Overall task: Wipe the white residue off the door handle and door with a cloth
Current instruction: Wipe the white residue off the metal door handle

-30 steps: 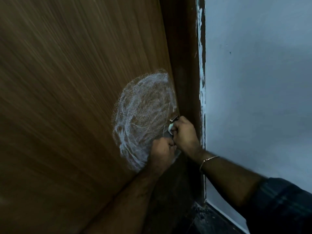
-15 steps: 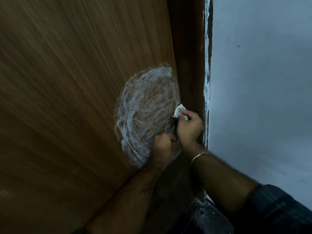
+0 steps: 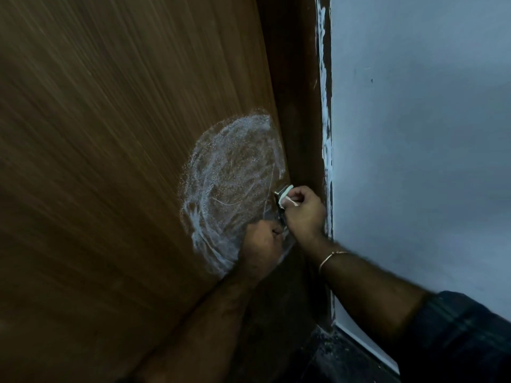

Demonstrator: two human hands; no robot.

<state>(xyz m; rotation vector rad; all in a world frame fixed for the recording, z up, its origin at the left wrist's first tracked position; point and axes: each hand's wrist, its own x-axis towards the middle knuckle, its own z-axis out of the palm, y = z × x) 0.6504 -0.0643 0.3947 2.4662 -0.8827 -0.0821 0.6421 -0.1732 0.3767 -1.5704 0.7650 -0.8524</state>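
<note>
A brown wooden door [image 3: 110, 161] fills the left of the head view. A round smear of white residue [image 3: 232, 172] covers it beside its right edge. A metal door handle [image 3: 279, 193] sticks out at that edge. My right hand [image 3: 302, 214] pinches a small white cloth [image 3: 287, 196] against the top of the handle. My left hand [image 3: 261, 243] is curled in a fist just below, gripping the lower part of the handle, which it mostly hides.
A dark brown door frame [image 3: 298, 92] runs along the door's right edge, with white paint smears down its side. A pale blue wall [image 3: 414, 134] lies to the right. The dark floor [image 3: 331, 363] shows at the bottom.
My right hand with the cloth slid up the handle, then came slightly back down. The handle's metal top now shows. My left hand stayed in place.
</note>
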